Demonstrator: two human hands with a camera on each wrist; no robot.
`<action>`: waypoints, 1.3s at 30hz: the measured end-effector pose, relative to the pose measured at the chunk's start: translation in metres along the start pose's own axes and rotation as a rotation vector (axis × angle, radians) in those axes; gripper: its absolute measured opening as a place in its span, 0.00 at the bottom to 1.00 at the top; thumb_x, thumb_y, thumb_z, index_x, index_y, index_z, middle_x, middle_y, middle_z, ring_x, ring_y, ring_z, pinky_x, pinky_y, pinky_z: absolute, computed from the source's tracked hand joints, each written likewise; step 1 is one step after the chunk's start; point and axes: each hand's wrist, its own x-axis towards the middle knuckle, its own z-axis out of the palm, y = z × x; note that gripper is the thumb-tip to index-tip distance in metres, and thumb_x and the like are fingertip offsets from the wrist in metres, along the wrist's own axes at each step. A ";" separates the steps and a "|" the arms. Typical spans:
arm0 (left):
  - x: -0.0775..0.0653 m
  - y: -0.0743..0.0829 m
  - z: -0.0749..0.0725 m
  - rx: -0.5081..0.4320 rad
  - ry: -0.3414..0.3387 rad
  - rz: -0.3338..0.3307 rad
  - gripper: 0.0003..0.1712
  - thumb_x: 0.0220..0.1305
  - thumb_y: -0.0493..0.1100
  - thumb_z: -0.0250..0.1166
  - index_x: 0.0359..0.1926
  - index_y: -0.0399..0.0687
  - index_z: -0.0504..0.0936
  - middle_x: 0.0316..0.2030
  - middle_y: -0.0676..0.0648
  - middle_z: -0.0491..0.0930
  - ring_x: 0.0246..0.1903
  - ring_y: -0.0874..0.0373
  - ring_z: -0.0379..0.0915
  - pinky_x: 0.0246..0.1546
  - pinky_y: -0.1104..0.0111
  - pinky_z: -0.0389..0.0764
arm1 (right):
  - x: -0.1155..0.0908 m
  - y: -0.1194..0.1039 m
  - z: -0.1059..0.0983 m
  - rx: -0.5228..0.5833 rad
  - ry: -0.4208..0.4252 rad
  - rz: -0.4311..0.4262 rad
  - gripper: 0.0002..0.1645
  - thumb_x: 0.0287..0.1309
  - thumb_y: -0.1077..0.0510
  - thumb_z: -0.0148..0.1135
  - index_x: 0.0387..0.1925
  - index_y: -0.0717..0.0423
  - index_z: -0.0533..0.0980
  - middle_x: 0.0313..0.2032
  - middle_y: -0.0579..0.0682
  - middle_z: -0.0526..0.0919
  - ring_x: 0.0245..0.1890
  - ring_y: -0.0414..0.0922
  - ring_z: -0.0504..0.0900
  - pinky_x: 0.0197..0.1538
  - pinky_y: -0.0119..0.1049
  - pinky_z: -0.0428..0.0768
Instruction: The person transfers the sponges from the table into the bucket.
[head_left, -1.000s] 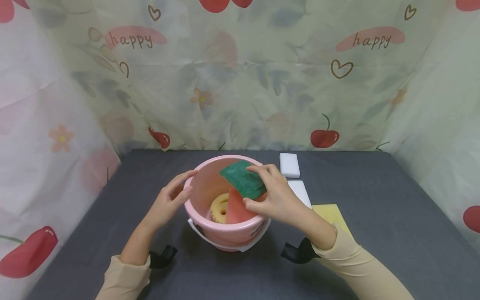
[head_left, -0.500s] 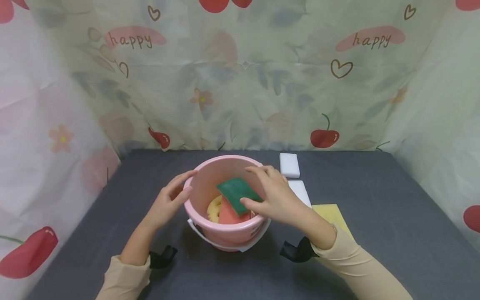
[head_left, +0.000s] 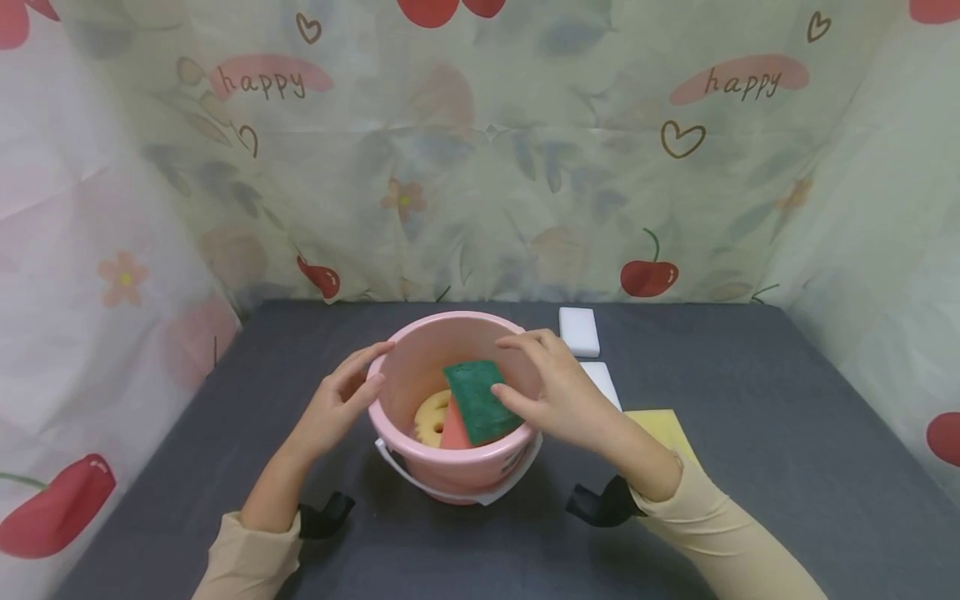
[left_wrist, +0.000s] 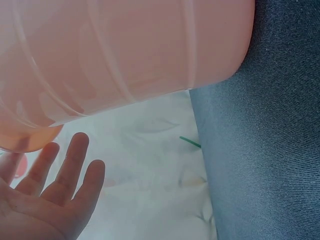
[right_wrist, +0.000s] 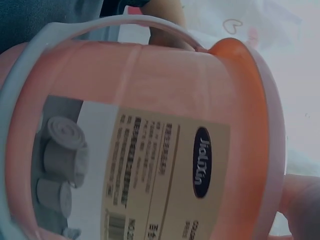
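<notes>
In the head view a pink bucket [head_left: 461, 455] stands upright on the dark table. Inside it lie a green scouring pad [head_left: 483, 404], an orange-red sponge piece [head_left: 453, 431] partly under the pad, and a round yellow sponge with cut-out holes [head_left: 430, 415]. My left hand [head_left: 337, 400] rests against the rim's left side, its fingers fairly straight; the left wrist view shows the fingers [left_wrist: 72, 170] spread beside the bucket. Over the right rim, my right hand [head_left: 562, 392] is held with thumb and fingers apart. Its thumb overlaps the pad in view; whether they touch I cannot tell.
Two white sponge blocks [head_left: 579, 332] lie behind and right of the bucket. A yellow flat piece [head_left: 663, 427] is partly hidden by the right forearm. The white bucket handle [head_left: 483, 498] hangs down in front. A patterned curtain [head_left: 491, 167] encloses the table's back and sides.
The right hand has let go of the green scouring pad, which dropped lower into the bucket onto the orange-red piece and settled slightly rightward. The left hand has stayed at the rim.
</notes>
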 end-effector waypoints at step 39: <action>-0.001 0.002 -0.001 -0.015 -0.006 -0.019 0.27 0.68 0.43 0.53 0.67 0.51 0.63 0.66 0.43 0.62 0.59 0.47 0.66 0.48 0.80 0.72 | -0.038 0.093 -0.039 -0.129 0.091 0.194 0.30 0.54 0.57 0.63 0.56 0.65 0.68 0.50 0.64 0.73 0.51 0.59 0.72 0.53 0.55 0.71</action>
